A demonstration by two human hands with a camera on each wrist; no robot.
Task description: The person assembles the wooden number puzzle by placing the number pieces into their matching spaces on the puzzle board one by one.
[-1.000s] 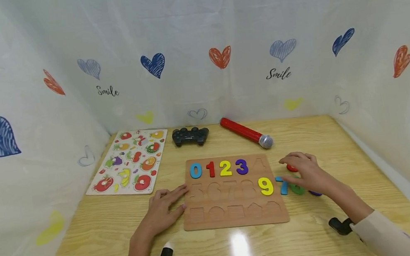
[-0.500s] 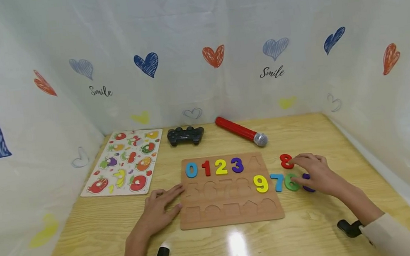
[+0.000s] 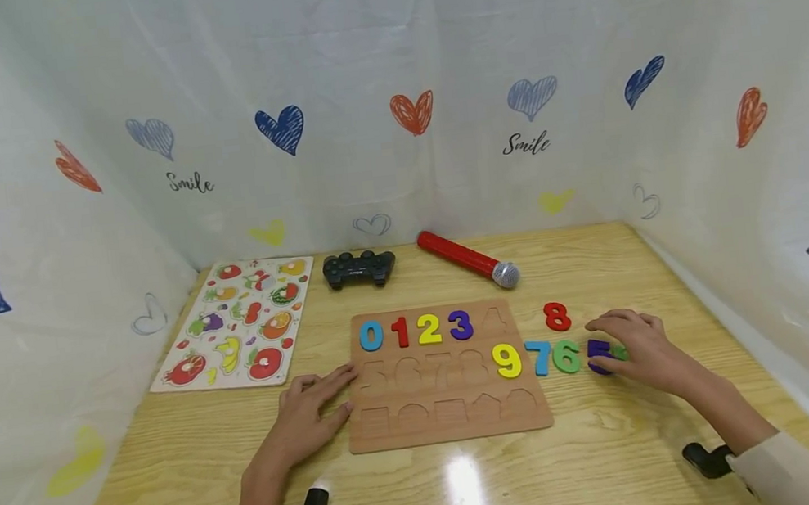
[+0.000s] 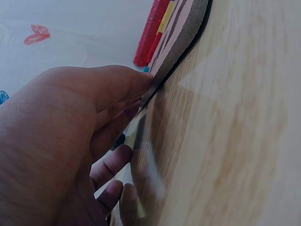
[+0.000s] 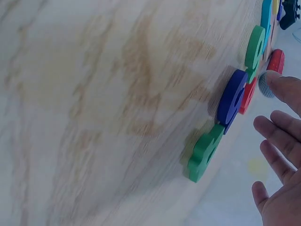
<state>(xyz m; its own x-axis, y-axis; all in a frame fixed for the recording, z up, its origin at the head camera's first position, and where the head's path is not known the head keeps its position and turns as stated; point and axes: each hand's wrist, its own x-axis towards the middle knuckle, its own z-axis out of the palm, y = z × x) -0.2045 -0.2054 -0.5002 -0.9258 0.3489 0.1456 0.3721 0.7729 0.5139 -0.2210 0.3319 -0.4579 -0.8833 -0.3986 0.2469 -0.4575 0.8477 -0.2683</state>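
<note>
L hand (image 3: pixel 307 417): fingers relaxed, tips at L edge of board (image 3: pixel 427 395), no grip. Purple 5 (image 5: pixel 229 100): R of board, long axis approx. fore-aft; green pc. (image 5: pixel 204 153) farther R. R hand (image 3: pixel 648 352): R of board, nearer purple 5, part-covering it; fingers apart, nothing held.

Table (image 3: pixel 603 454): bright, white glare streak btm ctr, head view
White sheet (image 3: pixel 354 52): evenly lit
L hand (image 4: pixel 61 132): dim in L wrist cam
Purple 5 (image 5: pixel 227 98): soft shadow alongside, R wrist cam also dim
</note>
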